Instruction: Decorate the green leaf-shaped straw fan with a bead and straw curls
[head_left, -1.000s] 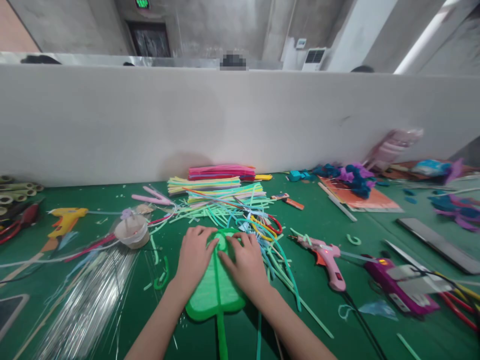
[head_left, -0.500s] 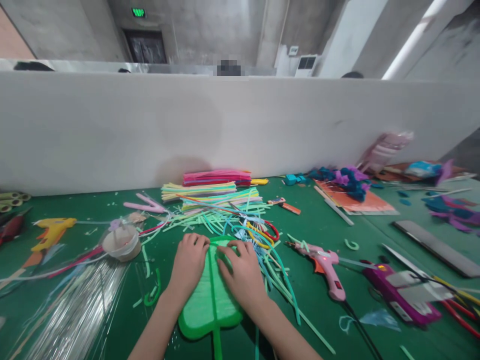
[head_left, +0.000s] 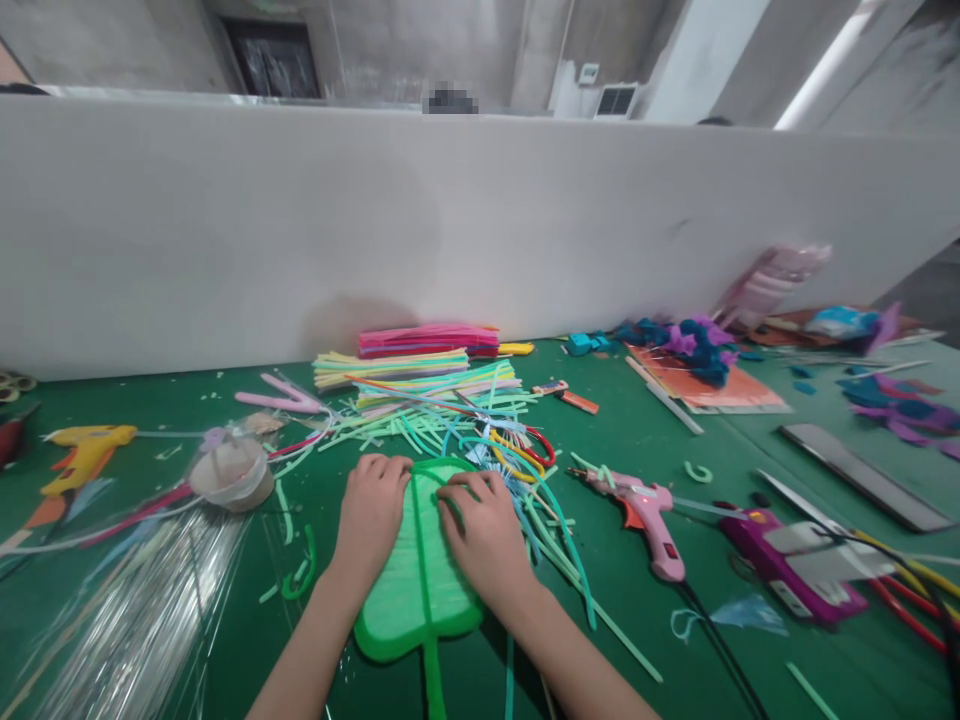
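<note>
A bright green fan-shaped piece (head_left: 420,560) lies in front of me, with a darker fuzzy rim, a midrib and a stem pointing towards me. My left hand (head_left: 376,505) grips its upper left edge, fingers bent together over the rim. On the upper right side, my right hand (head_left: 484,525) has its fingers curled onto the face and edge; the undersides of both hands are hidden. Just beyond the hands lie loose pale green pipe cleaners (head_left: 420,430) and red-and-yellow-handled scissors (head_left: 525,455).
To the right lie a pink glue gun (head_left: 641,505), a purple box-like device (head_left: 795,570) and large open scissors (head_left: 802,505). On the left are a yellow glue gun (head_left: 90,450), a plastic cup (head_left: 232,475) and clear strands (head_left: 157,610). A white partition (head_left: 480,220) stands behind.
The view has tilted down slightly, so the table and everything on it sit a little higher in the picture. Both hands stay on the green piece, their grip nearly the same.
</note>
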